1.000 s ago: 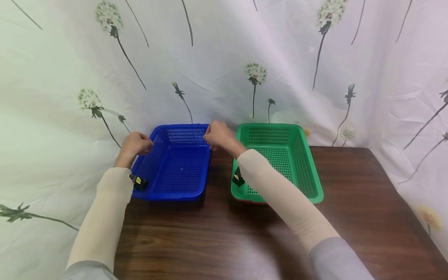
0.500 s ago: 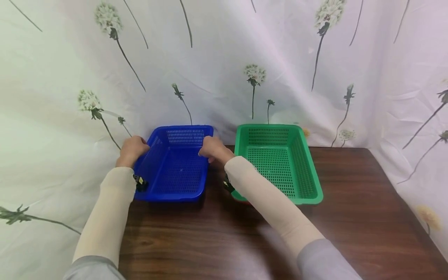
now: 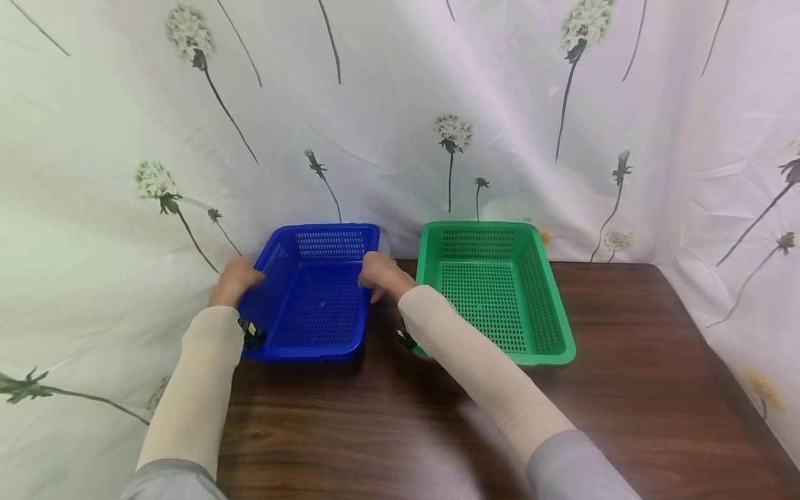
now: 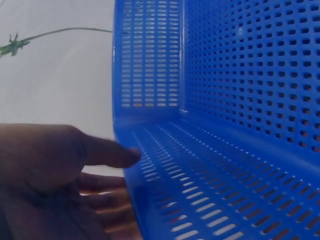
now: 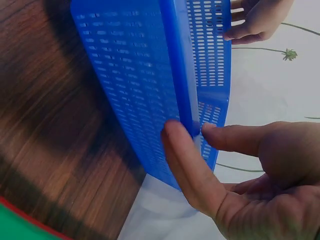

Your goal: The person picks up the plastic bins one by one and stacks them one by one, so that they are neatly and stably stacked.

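A blue plastic basket with slotted walls stands on the table's left side. My left hand holds its left rim; in the left wrist view the thumb lies over the inside of the wall and the other fingers pass behind it. On the opposite rim is my right hand. The right wrist view has that rim between the thumb on the inner side and the fingers on the outer side. Inside the basket, only its bare perforated floor shows.
A green basket stands to the right, partly covered by my right forearm, with a red rim showing under its edge. Dark wooden table stretches in front. A white flower-printed cloth hangs close behind.
Both hands have come down from above the blue basket to its two side rims. The right hand has drawn back toward me. The baskets stay in about the same place.
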Available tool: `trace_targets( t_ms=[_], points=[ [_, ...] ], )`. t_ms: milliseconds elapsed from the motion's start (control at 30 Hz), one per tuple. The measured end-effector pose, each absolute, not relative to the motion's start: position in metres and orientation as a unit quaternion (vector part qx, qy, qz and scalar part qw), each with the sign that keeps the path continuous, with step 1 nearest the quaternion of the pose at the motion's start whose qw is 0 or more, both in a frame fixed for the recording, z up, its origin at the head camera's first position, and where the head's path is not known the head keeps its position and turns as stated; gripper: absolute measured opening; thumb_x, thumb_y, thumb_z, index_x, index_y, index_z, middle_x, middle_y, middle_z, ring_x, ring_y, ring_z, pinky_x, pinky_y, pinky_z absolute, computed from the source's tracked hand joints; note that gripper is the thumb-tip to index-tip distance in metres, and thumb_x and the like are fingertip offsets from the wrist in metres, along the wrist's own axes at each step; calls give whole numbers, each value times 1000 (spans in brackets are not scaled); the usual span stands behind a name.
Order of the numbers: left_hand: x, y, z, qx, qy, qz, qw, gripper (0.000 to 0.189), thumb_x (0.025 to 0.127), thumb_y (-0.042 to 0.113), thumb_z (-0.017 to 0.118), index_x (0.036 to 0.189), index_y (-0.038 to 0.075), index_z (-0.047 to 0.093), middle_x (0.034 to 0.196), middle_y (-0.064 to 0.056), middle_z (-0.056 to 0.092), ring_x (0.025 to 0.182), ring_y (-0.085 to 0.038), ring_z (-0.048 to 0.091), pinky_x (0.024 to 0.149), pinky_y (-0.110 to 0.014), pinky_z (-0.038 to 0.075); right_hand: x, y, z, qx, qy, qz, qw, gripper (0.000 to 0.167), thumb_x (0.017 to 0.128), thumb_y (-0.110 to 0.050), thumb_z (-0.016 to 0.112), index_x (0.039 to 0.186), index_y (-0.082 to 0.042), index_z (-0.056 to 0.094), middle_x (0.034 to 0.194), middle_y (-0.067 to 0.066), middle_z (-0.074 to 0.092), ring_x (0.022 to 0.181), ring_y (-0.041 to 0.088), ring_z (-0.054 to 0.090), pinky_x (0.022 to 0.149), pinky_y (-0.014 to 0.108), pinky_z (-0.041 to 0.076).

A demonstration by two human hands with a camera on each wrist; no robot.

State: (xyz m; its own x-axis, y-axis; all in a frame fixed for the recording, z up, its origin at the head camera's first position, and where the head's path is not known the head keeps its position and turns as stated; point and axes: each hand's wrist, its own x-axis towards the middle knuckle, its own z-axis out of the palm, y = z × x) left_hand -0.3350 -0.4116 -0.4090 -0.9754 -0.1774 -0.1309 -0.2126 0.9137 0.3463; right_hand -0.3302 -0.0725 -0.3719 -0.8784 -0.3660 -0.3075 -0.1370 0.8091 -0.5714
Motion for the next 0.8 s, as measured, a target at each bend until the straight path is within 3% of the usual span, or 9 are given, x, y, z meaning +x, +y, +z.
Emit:
trace_targets(
  t_ms=[100, 167, 233, 300, 400, 467, 533, 633, 800],
  points=[
    [-315, -394, -391, -102, 979, 173, 33, 14, 86, 11, 56, 83, -3, 56, 94, -26, 60, 83, -39, 56, 76, -55, 53, -331, -76, -375, -130, 931, -270, 207, 40, 104, -5, 64, 69, -13, 47, 64, 9, 62, 59, 22, 77, 57, 26, 62],
    [-306, -386, -384, -102, 980, 170, 24, 16, 85, 9, 55, 71, 7, 47, 82, -19, 55, 76, -35, 52, 69, -50, 50, -332, -77, -376, -124, 931, -274, 208, 37, 104, -4, 64, 69, -11, 52, 67, 12, 67, 53, 21, 75, 58, 28, 64],
    [-302, -383, -380, -103, 979, 174, 22, 23, 85, 8, 54, 66, 12, 41, 74, -13, 51, 71, -32, 50, 65, -45, 47, -332, -77, -377, -118, 928, -283, 212, 35, 103, -3, 64, 70, -9, 57, 69, 15, 70, 53, 21, 75, 63, 32, 66],
    [-298, -381, -379, -105, 978, 179, 18, 22, 85, 9, 55, 66, 9, 45, 72, -11, 51, 70, -30, 50, 63, -43, 47, -331, -77, -377, -113, 926, -291, 214, 36, 103, -2, 64, 68, -8, 58, 68, 16, 70, 57, 24, 76, 70, 37, 68],
    [-296, -382, -379, -111, 976, 189, 13, 17, 86, 10, 56, 76, -4, 61, 77, -20, 62, 73, -34, 59, 65, -46, 53, -331, -76, -377, -112, 921, -301, 219, 42, 103, 0, 62, 63, -10, 52, 61, 14, 65, 69, 30, 80, 77, 41, 68],
    [-294, -384, -380, -110, 975, 191, 12, 28, 88, 11, 57, 95, -14, 69, 93, -32, 70, 83, -44, 67, 74, -55, 58, -330, -75, -377, -114, 920, -303, 219, 43, 102, 1, 60, 63, -12, 48, 58, 12, 61, 78, 32, 81, 80, 42, 68],
    [-294, -388, -382, -109, 975, 192, 13, 40, 90, 12, 57, 112, -20, 68, 112, -40, 69, 98, -53, 69, 86, -62, 58, -329, -75, -377, -114, 918, -311, 219, 40, 102, 1, 60, 65, -11, 49, 61, 12, 62, 83, 34, 82, 80, 42, 68],
    [-295, -391, -383, -108, 975, 193, 15, 48, 93, 14, 57, 125, -21, 63, 126, -44, 64, 111, -59, 65, 96, -67, 55, -328, -73, -377, -117, 917, -317, 213, 34, 102, 0, 61, 70, -9, 52, 69, 15, 68, 84, 34, 82, 78, 42, 68],
    [-292, -392, -379, -107, 974, 199, 4, 49, 94, 15, 57, 126, -21, 61, 125, -43, 64, 111, -58, 64, 97, -68, 54, -325, -66, -369, -137, 916, -328, 188, 25, 101, -1, 62, 77, -7, 57, 81, 16, 75, 75, 31, 82, 72, 37, 68]
  ],
)
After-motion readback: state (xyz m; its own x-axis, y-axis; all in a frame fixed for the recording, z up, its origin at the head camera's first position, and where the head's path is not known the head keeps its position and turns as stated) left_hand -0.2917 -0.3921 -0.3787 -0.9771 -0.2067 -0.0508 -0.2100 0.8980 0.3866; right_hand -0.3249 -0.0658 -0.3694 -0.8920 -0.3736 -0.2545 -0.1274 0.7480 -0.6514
